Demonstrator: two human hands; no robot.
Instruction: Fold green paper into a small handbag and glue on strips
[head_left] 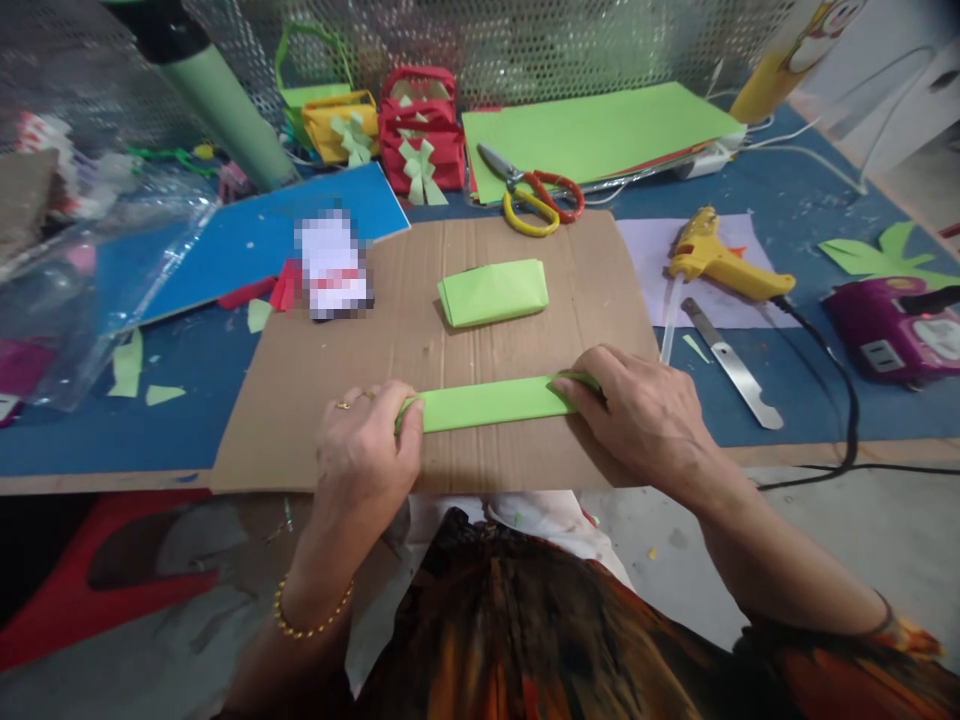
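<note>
A folded strip of light green paper [491, 403] stretches sideways low over the brown cardboard sheet [292, 420]. My left hand [371, 435] pinches its left end between thumb and fingers. At the other end, my right hand [634, 405] grips the strip the same way, with the tip hidden under the fingers. Just beyond the strip, a flat folded green paper piece [495, 293] lies on the cardboard, touched by neither hand.
Scissors [529, 190] rest at the cardboard's back edge near green paper sheets [600, 130]. A yellow glue gun [724, 260] and a metal blade [739, 375] lie right. Small red paper bags [422, 140] stand behind. A phone [334, 265] lies left; a green bottle [217, 105] leans behind.
</note>
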